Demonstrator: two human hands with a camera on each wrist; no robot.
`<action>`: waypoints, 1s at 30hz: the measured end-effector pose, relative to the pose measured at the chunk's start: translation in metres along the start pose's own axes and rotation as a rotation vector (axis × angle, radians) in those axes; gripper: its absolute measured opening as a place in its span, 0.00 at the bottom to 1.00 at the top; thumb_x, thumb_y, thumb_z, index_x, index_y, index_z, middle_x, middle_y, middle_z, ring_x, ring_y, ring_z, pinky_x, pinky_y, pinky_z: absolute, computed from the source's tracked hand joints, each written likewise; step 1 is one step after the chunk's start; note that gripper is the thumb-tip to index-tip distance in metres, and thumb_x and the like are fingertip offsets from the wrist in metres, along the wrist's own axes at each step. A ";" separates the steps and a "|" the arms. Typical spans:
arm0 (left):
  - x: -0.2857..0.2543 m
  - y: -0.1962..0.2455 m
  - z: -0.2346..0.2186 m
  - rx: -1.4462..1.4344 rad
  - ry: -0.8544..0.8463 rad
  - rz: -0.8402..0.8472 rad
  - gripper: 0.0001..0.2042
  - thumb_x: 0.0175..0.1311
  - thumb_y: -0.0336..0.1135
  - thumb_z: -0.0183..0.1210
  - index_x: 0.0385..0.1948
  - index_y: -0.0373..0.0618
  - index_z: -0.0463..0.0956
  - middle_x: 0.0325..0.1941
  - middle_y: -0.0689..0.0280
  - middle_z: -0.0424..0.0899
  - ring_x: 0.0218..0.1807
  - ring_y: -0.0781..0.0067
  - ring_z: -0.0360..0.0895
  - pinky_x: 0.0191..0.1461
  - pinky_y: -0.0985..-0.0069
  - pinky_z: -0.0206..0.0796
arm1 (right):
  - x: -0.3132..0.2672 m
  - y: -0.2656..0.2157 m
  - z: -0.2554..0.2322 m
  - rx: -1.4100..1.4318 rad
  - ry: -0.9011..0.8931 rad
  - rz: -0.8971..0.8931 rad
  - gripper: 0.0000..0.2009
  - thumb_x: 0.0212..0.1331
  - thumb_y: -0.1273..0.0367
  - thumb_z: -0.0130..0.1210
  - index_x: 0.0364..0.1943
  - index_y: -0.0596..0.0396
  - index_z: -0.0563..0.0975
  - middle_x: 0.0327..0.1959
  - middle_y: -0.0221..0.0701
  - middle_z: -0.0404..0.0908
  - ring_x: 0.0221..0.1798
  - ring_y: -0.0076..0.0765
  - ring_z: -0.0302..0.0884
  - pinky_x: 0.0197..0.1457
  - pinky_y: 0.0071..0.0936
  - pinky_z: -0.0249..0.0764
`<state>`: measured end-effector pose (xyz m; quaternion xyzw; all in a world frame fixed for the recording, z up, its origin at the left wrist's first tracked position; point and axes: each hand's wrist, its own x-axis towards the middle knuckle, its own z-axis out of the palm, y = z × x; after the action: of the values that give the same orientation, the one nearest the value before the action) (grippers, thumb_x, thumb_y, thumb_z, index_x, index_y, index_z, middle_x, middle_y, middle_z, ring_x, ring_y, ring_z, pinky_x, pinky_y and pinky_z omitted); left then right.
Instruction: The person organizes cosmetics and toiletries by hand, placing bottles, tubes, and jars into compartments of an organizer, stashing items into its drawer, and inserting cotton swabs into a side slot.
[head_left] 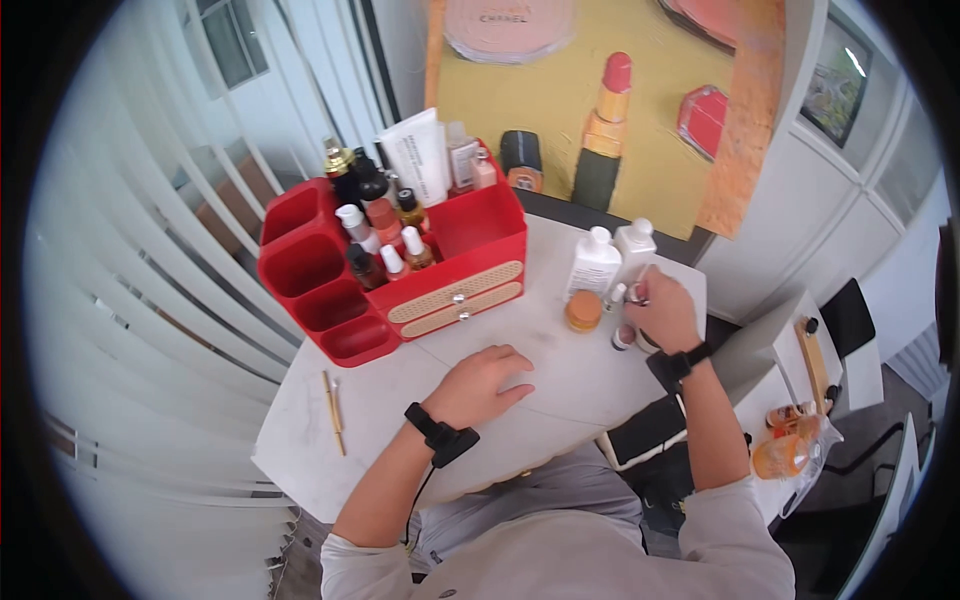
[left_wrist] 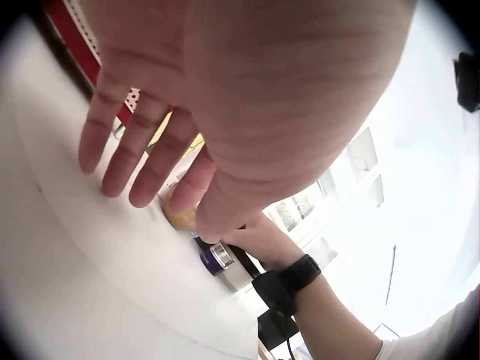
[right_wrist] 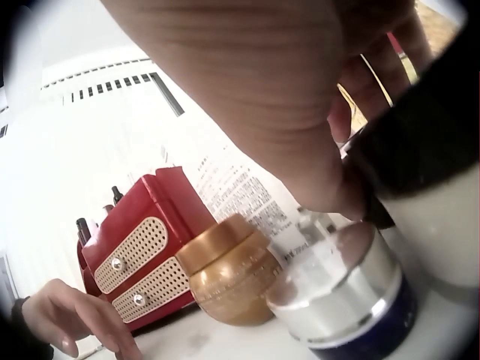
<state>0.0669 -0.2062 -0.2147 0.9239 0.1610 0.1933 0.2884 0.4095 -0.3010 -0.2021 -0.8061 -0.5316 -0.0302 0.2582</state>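
Note:
My left hand [head_left: 480, 385] hovers close over the white tabletop, its fingers loosely extended and holding nothing. My right hand [head_left: 665, 310] reaches in among a cluster of cosmetics at the right of the table, its fingertips by a small clear bottle [head_left: 615, 297] with a pale cap. I cannot tell whether its fingers grip anything. Behind it stand two white bottles [head_left: 594, 262]. A jar with an orange-gold lid [right_wrist: 232, 274] and a silver-lidded blue jar [right_wrist: 349, 296] sit below the hand. A black-lidded white jar [right_wrist: 442, 202] fills the right foreground of the right wrist view, overlapping the thumb.
A red organizer [head_left: 450, 265] with two woven-front drawers, full of bottles and a white tube [head_left: 415, 155], stands at the back left. Two thin gold sticks [head_left: 334, 412] lie at the table's left. A lipstick painting [head_left: 650, 110] rises behind the table.

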 end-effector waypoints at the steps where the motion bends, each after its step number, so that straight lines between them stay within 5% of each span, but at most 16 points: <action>1: -0.004 -0.001 -0.003 -0.014 -0.004 -0.003 0.12 0.71 0.37 0.70 0.50 0.42 0.85 0.50 0.56 0.87 0.55 0.48 0.84 0.61 0.57 0.79 | -0.001 -0.001 -0.008 -0.065 0.082 -0.072 0.14 0.50 0.67 0.71 0.36 0.53 0.77 0.32 0.38 0.85 0.42 0.55 0.86 0.45 0.51 0.80; 6: -0.021 -0.002 -0.021 -0.008 -0.012 -0.080 0.12 0.70 0.34 0.71 0.50 0.41 0.85 0.51 0.57 0.87 0.54 0.49 0.85 0.60 0.60 0.80 | -0.001 -0.049 -0.076 -0.046 0.277 -0.131 0.16 0.51 0.70 0.74 0.37 0.54 0.76 0.33 0.36 0.84 0.40 0.50 0.84 0.45 0.45 0.81; 8: -0.025 -0.007 -0.021 -0.016 0.007 -0.068 0.13 0.70 0.35 0.71 0.51 0.41 0.85 0.52 0.57 0.87 0.55 0.49 0.85 0.61 0.60 0.80 | 0.014 -0.084 -0.092 0.271 0.331 -0.298 0.16 0.52 0.72 0.76 0.40 0.56 0.77 0.34 0.35 0.83 0.40 0.46 0.84 0.46 0.39 0.81; 12: -0.030 -0.008 -0.017 -0.015 0.013 -0.072 0.13 0.70 0.35 0.72 0.52 0.42 0.86 0.52 0.57 0.88 0.57 0.50 0.84 0.62 0.60 0.79 | 0.067 -0.165 -0.088 0.519 0.071 -0.533 0.16 0.55 0.72 0.74 0.42 0.57 0.77 0.36 0.36 0.83 0.40 0.46 0.84 0.47 0.39 0.82; 18: -0.046 -0.003 -0.018 -0.022 0.027 -0.106 0.14 0.69 0.35 0.72 0.52 0.41 0.86 0.53 0.57 0.88 0.58 0.49 0.84 0.64 0.60 0.79 | 0.164 -0.217 -0.013 0.231 0.102 -0.852 0.15 0.57 0.68 0.73 0.41 0.56 0.78 0.41 0.40 0.86 0.44 0.52 0.86 0.47 0.47 0.81; 20: -0.051 -0.005 -0.021 -0.040 0.028 -0.110 0.14 0.69 0.35 0.72 0.52 0.42 0.86 0.53 0.56 0.88 0.58 0.49 0.84 0.64 0.60 0.79 | 0.175 -0.225 -0.005 -0.083 0.188 -0.953 0.15 0.55 0.66 0.74 0.42 0.54 0.80 0.42 0.42 0.87 0.46 0.55 0.86 0.50 0.48 0.81; 24: -0.056 -0.011 -0.021 -0.030 0.048 -0.090 0.13 0.69 0.34 0.72 0.52 0.42 0.86 0.52 0.56 0.89 0.58 0.49 0.84 0.64 0.59 0.79 | 0.175 -0.237 -0.008 -0.086 -0.088 -0.701 0.12 0.58 0.65 0.73 0.38 0.53 0.81 0.38 0.42 0.89 0.46 0.57 0.88 0.49 0.53 0.81; 30: -0.052 -0.010 -0.020 -0.024 0.038 -0.082 0.13 0.69 0.34 0.72 0.51 0.42 0.86 0.51 0.57 0.89 0.57 0.49 0.84 0.63 0.58 0.79 | 0.188 -0.246 -0.007 -0.243 -0.247 -0.741 0.06 0.66 0.70 0.59 0.43 0.53 0.85 0.43 0.46 0.91 0.50 0.59 0.89 0.52 0.54 0.82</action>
<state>0.0102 -0.2098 -0.2194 0.9092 0.2019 0.2009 0.3038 0.2778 -0.0717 -0.0406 -0.5824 -0.8055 -0.0865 0.0668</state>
